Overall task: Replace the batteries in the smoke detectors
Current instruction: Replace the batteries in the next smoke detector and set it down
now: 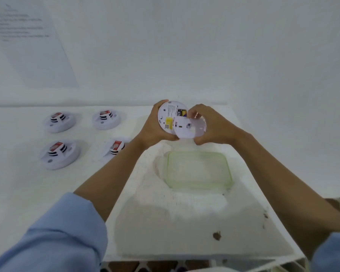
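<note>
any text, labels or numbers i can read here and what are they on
Nothing is legible.
Sheet of paper on the wall: printed lines, blurred.
Held smoke detector back: small print, yellow sticker, blurred.
Red labels on four tabletop smoke detectors: blurred.

Bright, even, diffuse light; whites nearly blown out, low contrast. Faint soft shadows beside smoke detectors (59, 122) on bench (18, 183). Whole pic soft/blurry; wall sheet (33, 46) txt unreadable. Wide-angle bend at edges, sleeves (57, 238) stretched.
</note>
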Tool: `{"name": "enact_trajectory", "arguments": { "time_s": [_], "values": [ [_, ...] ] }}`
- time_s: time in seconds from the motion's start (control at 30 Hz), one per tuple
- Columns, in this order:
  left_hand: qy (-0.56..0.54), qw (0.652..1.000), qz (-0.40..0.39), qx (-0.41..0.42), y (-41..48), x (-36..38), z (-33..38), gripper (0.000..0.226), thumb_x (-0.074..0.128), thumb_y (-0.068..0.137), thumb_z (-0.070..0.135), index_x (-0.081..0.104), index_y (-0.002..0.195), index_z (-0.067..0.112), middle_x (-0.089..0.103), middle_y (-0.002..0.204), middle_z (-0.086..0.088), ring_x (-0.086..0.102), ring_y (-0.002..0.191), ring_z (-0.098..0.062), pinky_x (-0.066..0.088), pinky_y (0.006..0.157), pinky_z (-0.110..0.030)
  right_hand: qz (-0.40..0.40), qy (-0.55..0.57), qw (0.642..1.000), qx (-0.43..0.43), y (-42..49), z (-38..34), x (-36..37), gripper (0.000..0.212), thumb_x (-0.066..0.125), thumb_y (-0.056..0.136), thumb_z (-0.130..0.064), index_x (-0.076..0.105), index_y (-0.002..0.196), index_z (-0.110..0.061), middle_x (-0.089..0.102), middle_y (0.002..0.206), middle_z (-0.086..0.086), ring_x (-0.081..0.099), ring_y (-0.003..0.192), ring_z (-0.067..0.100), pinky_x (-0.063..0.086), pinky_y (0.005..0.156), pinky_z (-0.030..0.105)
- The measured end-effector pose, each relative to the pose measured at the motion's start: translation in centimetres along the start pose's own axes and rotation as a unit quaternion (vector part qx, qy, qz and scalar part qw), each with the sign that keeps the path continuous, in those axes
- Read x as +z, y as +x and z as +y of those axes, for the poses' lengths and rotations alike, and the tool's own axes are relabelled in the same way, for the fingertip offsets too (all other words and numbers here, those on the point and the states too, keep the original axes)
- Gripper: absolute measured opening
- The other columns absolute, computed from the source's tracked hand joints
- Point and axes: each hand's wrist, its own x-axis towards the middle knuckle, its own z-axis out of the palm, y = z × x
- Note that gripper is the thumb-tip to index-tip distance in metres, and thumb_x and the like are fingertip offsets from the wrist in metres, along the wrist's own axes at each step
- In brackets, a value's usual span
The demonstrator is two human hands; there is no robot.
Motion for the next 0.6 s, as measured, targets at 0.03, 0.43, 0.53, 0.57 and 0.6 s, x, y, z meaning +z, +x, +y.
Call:
{"name": "enact_trajectory", "arguments": {
  "time_s": [0.03, 0.43, 0.53, 0.57, 0.6],
  "values": [
    [0.003, 1.0, 0.005, -0.002, -0.4, -0.1, 0.0, 0.107, 0.084, 0.04, 0.02, 0.028, 0.131, 0.007, 0.045, 0.127, -0.005, 0.052, 0.11, 0.002, 0.047, 0.085, -0.015, -0.008, 0.019, 1.0, 0.009, -0.9, 0.0, 0.0, 0.056, 0.071, 0.051, -0.013, 0.048, 0.102, -0.02, 0.049, 0.103, -0.007, 0.045, 0.099, 0.021, 0.041, 0.082, 0.03],
    [-0.008, 0.997, 0.063, -0.037, -3.4, -0.1, 2.0, 0.103, 0.079, 0.054, -0.018, 0.024, 0.138, 0.005, 0.04, 0.129, -0.003, 0.048, 0.112, -0.001, 0.051, 0.084, -0.015, -0.151, -0.002, 0.984, 0.098, -5.5, 1.6, 2.8, 0.042, 0.077, 0.065, -0.006, 0.051, 0.095, -0.021, 0.048, 0.107, -0.001, 0.045, 0.1, 0.018, 0.04, 0.086, 0.029],
    [-0.014, 0.997, 0.066, -0.032, -3.7, 0.1, 2.3, 0.102, 0.078, 0.054, -0.019, 0.024, 0.138, 0.004, 0.04, 0.129, -0.003, 0.048, 0.11, 0.0, 0.049, 0.079, -0.011, -0.094, 0.018, 0.991, 0.091, -5.2, 1.2, 2.2, 0.036, 0.078, 0.07, -0.016, 0.057, 0.098, -0.024, 0.053, 0.116, 0.0, 0.046, 0.102, 0.012, 0.04, 0.09, 0.023],
    [-0.017, 0.997, 0.067, -0.032, -3.6, 0.1, 2.3, 0.102, 0.078, 0.054, -0.02, 0.024, 0.138, 0.004, 0.04, 0.129, -0.003, 0.048, 0.11, 0.001, 0.05, 0.078, -0.011, -0.041, 0.038, 0.996, 0.075, -4.8, 0.6, 1.8, 0.032, 0.078, 0.072, -0.018, 0.058, 0.097, -0.025, 0.056, 0.115, 0.001, 0.048, 0.098, 0.012, 0.041, 0.086, 0.018],
    [-0.02, 0.997, 0.068, -0.032, -3.5, 0.1, 2.3, 0.102, 0.078, 0.054, -0.02, 0.024, 0.138, 0.004, 0.04, 0.129, -0.003, 0.048, 0.11, 0.001, 0.05, 0.078, -0.012, 0.019, 0.058, 0.997, 0.055, -4.3, 0.0, 1.4, 0.029, 0.077, 0.073, -0.018, 0.06, 0.095, -0.025, 0.058, 0.111, 0.001, 0.05, 0.092, 0.011, 0.04, 0.081, 0.011]
  ]
}}
